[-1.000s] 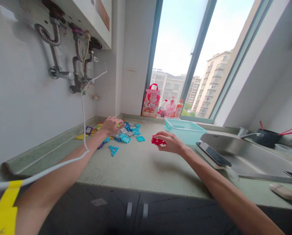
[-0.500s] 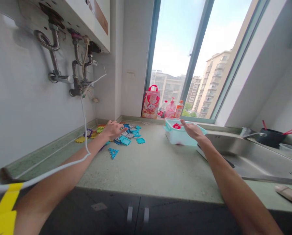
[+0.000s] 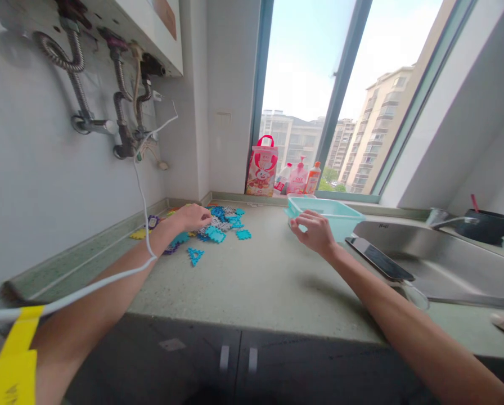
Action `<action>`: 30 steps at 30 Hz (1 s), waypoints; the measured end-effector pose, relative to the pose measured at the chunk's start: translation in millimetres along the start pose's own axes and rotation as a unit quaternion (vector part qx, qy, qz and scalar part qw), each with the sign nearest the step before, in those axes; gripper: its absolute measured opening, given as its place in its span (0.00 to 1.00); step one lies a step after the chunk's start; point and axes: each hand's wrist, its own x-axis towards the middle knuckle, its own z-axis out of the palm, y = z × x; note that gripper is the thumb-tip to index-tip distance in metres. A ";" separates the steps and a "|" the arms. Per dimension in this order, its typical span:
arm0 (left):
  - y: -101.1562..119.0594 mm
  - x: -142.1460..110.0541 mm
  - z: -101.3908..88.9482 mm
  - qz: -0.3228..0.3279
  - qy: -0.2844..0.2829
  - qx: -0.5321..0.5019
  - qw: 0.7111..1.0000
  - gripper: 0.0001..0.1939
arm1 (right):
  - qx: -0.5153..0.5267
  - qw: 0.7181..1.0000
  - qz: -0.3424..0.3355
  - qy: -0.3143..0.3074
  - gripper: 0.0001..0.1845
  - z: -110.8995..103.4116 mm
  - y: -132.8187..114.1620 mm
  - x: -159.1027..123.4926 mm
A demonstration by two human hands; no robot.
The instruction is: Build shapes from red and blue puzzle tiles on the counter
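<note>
My left hand (image 3: 193, 217) is closed over a pile of plastic interlocking puzzle pieces (image 3: 218, 233) at the back left of the counter; its curled fingers hide whatever may be in them. Blue, white, purple and yellow pieces surround it. A blue triangular piece (image 3: 195, 256) lies apart in front. At the front of a light-green plastic tub (image 3: 347, 216), my right hand (image 3: 313, 230) hovers with fingers curled and thumb near the index finger; nothing shows in it. The tub's near wall and my hand hide its bottom.
A phone (image 3: 378, 259) rests at the edge of the steel sink (image 3: 454, 270) on the right. A white cable (image 3: 144, 191) hangs across my left forearm. A pink bag (image 3: 262, 169) and several bottles (image 3: 298, 179) stand by the window. Below the counter are dark cabinet doors.
My right hand has come back from over the tub towards me, and its fingers have curled. The red piece seen at the tub before is out of sight. My left hand's fingers have drawn in.
</note>
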 end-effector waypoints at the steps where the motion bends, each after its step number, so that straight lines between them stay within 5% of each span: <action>1: 1.3 -1.0 -1.9 0.012 -0.015 -0.016 1.000 0.18 | 0.035 0.999 -0.021 -0.023 0.19 7.8 -8.4 -2.4; 5: 10.2 -4.8 -8.8 0.071 -0.042 -0.063 0.995 0.25 | 0.169 0.977 -0.039 -0.125 0.10 45.1 -31.2 -11.1; 10: 28.0 -8.0 -14.8 0.107 -0.047 -0.067 0.991 0.37 | 0.137 0.973 0.139 -0.122 0.11 90.5 -20.4 2.3; 12: 31.7 -7.5 -14.3 0.100 -0.061 -0.063 0.991 0.36 | 0.129 0.969 0.161 -0.136 0.14 102.0 -13.9 11.6; 18: 30.9 -4.6 -6.6 0.100 -0.101 -0.020 0.990 0.29 | 0.130 0.970 0.062 -0.196 0.23 106.5 -14.3 16.8; 25: 42.8 -9.1 -9.6 0.074 -0.085 -0.006 0.994 0.22 | 0.139 0.966 -0.014 -0.219 0.29 103.7 -30.8 15.6; 30: 56.0 -5.2 10.3 0.122 -0.086 -0.094 0.984 0.24 | 0.139 0.968 -0.070 -0.198 0.28 103.6 -44.0 17.0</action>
